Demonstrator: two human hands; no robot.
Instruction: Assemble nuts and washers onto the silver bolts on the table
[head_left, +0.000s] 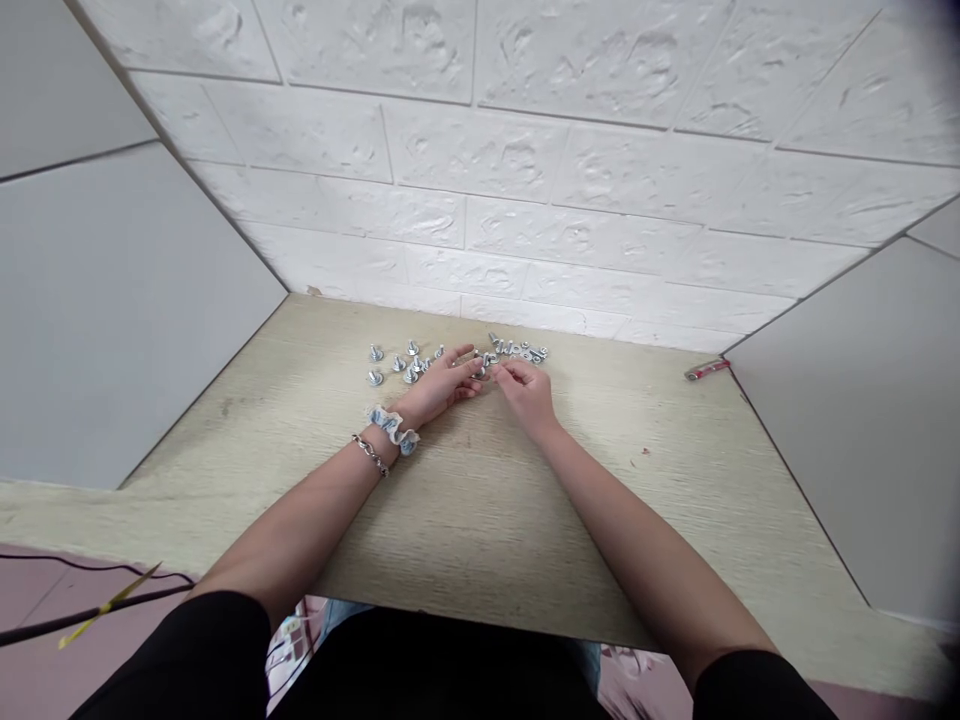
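Observation:
My left hand (442, 385) and my right hand (527, 393) meet near the back of the wooden table. Between their fingertips is a small metal bolt (486, 362), which the left fingers and thumb close on. The right thumb and forefinger are pinched beside it; whatever they hold is too small to make out. Left of my left hand stand several bolts with washers (398, 363), heads down. Behind my right hand lies a pile of loose bolts and nuts (525, 350).
A red and silver tool (706, 371) lies at the table's right side, by the grey right panel (855, 420). A white brick-patterned wall (517, 220) rises behind the table (465, 520). A grey panel (127, 320) stands at the left.

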